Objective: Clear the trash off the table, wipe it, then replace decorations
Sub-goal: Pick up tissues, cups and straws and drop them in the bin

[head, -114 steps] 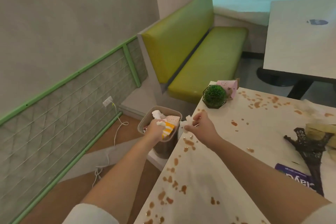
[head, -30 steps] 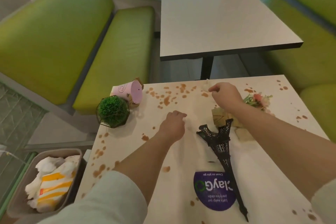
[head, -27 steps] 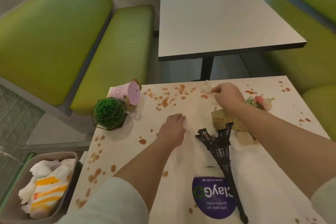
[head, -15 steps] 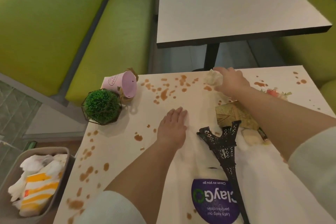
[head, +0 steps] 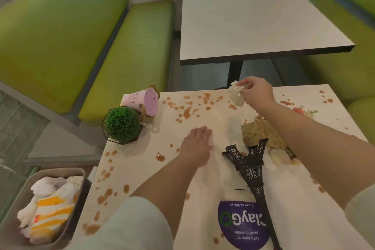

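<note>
My right hand (head: 256, 93) pinches a crumpled white tissue (head: 236, 95) just above the far edge of the white table (head: 142, 168), which is spattered with brown stains. My left hand (head: 197, 144) lies flat, fingers together, on the table's middle. A black Eiffel Tower model (head: 251, 170) lies on its side to the right of it. Beside the tower sit a brown wooden piece (head: 259, 132) and some pale scraps (head: 279, 156). A green ball plant (head: 122, 126) and a tipped pink pot (head: 142, 100) stand at the far left corner.
A grey bin (head: 40, 209) with tissues and an orange-striped wrapper stands on the floor at the left. Small flowers (head: 302, 110) lie at the right edge. A purple round sticker (head: 241, 223) marks the near table. Green benches (head: 81, 36) and a second table (head: 243, 16) lie beyond.
My right hand closed on the crumpled tissue at the far edge and lifted it off the table. My left hand flattened on the tabletop and stayed there.
</note>
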